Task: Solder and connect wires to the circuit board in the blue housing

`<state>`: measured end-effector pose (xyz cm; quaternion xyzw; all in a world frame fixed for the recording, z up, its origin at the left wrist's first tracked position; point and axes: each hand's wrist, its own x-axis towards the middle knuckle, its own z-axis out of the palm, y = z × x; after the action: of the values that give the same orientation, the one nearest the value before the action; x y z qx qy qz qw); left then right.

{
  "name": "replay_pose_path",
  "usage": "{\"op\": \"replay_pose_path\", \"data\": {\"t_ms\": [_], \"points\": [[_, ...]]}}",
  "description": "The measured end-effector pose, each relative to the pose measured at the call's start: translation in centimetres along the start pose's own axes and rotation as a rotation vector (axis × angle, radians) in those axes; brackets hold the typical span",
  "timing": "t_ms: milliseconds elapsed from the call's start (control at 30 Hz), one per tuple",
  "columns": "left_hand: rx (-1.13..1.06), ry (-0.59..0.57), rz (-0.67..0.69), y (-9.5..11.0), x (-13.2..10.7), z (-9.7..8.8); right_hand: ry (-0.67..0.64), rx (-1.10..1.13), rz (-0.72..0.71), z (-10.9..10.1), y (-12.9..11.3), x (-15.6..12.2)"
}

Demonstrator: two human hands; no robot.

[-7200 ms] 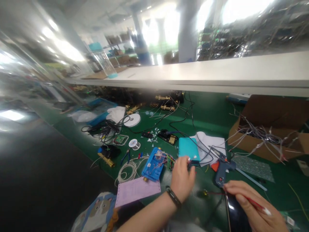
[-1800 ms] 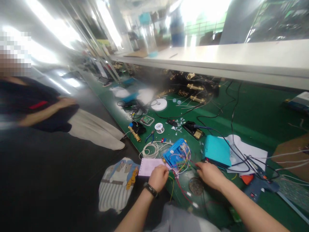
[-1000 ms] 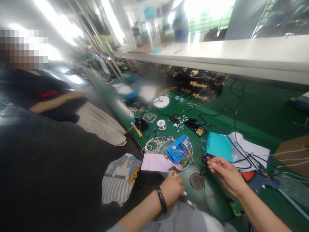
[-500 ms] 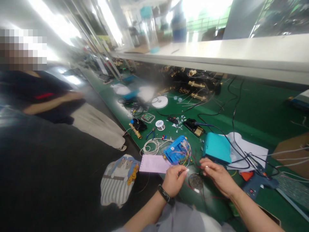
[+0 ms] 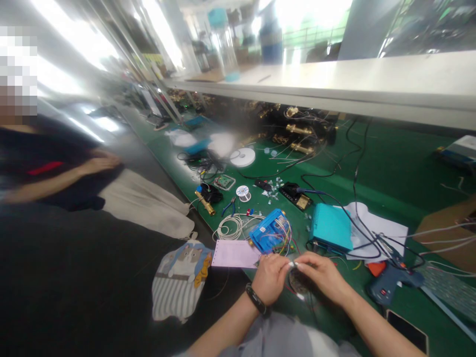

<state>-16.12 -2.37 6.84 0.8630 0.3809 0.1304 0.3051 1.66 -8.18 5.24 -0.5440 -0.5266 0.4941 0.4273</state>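
My left hand (image 5: 269,277) and my right hand (image 5: 323,277) meet fingertip to fingertip just above the near edge of the green bench (image 5: 386,173). Both are pinched on a thin wire end (image 5: 293,266) with a white tip; a red wire trails down below them. A round dark disc (image 5: 297,281) lies on the bench right under the fingers. Just beyond the hands sits a blue plastic device (image 5: 269,235) with coloured wires spilling from it. A black band is on my left wrist.
A pink paper (image 5: 236,254) and white cable coil (image 5: 230,227) lie left of the device; a teal box (image 5: 330,228), papers, a blue glue gun (image 5: 390,280) and a phone (image 5: 407,337) lie right. Another person (image 5: 55,168) sits far left. A cat-print cushion (image 5: 182,280) hangs below the bench.
My two hands have come together, so the gap between their fingertips has closed over the dark disc. The view has shifted slightly; the person at left moved an arm.
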Motion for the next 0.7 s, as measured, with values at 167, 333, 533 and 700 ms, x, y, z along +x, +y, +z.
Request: {"op": "replay_pose_path", "data": {"t_ms": [167, 333, 533, 700], "points": [[0.061, -0.006, 0.025, 0.20, -0.04, 0.22, 0.035, -0.112, -0.056, 0.00, 0.36, 0.19], [0.108, 0.006, 0.041, 0.23, 0.00, 0.17, 0.049, -0.241, -0.114, -0.09, 0.86, 0.19], [0.158, -0.036, 0.070, 0.10, 0.03, 0.40, -0.010, -0.405, -0.165, -0.44, 0.70, 0.54], [0.200, -0.039, 0.071, -0.03, 0.05, 0.94, -0.025, -0.513, -0.169, -0.40, 0.83, 0.60]]}}
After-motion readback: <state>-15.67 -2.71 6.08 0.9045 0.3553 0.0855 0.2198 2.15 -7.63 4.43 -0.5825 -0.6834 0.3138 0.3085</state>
